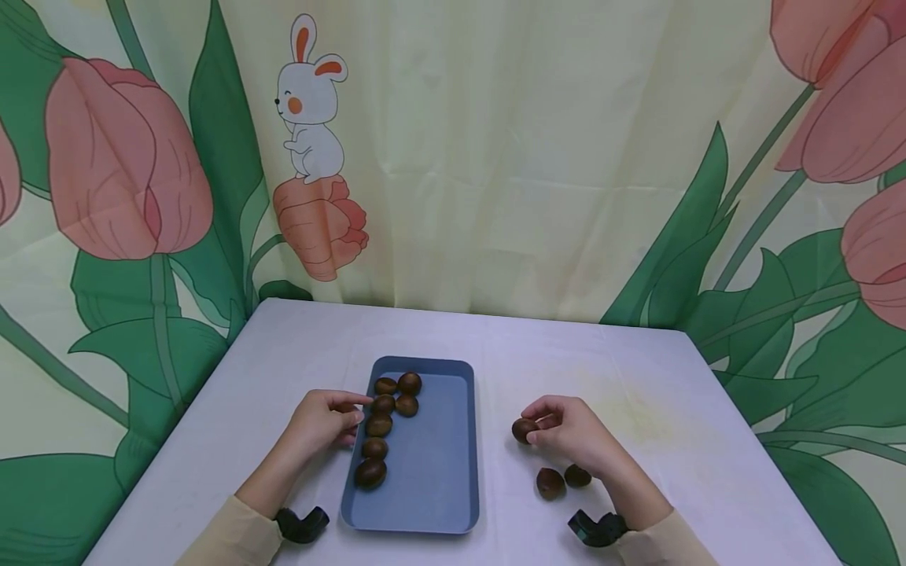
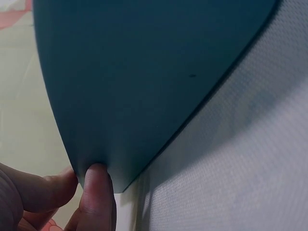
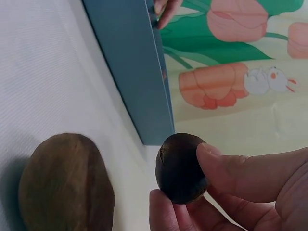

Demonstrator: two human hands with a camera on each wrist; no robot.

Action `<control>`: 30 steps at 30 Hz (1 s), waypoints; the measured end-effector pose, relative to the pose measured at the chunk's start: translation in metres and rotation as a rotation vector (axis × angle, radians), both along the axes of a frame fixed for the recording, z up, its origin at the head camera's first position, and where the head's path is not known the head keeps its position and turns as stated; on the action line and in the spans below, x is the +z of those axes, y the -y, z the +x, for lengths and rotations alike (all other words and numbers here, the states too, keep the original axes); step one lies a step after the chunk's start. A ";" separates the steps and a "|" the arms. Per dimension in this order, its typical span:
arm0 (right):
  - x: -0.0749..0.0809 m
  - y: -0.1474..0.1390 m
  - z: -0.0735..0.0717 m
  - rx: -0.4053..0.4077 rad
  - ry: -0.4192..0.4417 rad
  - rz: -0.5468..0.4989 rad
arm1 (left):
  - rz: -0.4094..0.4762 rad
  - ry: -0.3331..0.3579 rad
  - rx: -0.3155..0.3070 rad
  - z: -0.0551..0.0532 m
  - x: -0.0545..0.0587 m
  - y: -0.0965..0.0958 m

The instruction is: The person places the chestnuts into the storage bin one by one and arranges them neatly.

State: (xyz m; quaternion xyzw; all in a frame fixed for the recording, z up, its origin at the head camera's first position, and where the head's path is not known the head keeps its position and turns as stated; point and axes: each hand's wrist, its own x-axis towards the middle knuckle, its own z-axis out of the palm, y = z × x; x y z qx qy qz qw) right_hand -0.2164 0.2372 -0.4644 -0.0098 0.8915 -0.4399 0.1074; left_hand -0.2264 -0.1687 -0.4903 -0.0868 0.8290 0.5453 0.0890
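My right hand (image 1: pixel 569 427) pinches a brown chestnut (image 1: pixel 524 430) between thumb and fingers, to the right of the tray; the right wrist view shows this chestnut (image 3: pixel 180 168) near the tray's outer wall. Two more chestnuts (image 1: pixel 550 483) lie on the cloth below that hand. The shallow blue tray (image 1: pixel 432 487) holds several chestnuts (image 1: pixel 378 425) in a line along its left side, with two beside the line's far end. My left hand (image 1: pixel 327 420) grips the tray's left rim, fingers on the outer wall (image 2: pixel 120 96) in the left wrist view.
A white cloth covers the table (image 1: pixel 297 346). Behind it hangs a curtain (image 1: pixel 495 157) printed with tulips, a rabbit and a carrot. Black wrist straps with camera mounts (image 1: pixel 303 525) sit at both cuffs.
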 end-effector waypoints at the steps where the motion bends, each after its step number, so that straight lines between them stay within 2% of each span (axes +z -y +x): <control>1: 0.000 0.001 0.000 0.003 -0.002 -0.003 | 0.000 -0.001 0.000 0.000 0.000 0.000; 14: 0.004 0.014 -0.008 0.058 -0.021 -0.076 | -0.002 0.000 0.005 0.001 0.001 -0.001; 21: 0.007 0.021 -0.011 0.123 -0.064 -0.114 | 0.001 0.006 0.011 0.001 0.000 0.000; 30: 0.015 0.035 -0.018 0.125 -0.081 -0.131 | 0.000 0.010 0.017 0.001 -0.001 -0.001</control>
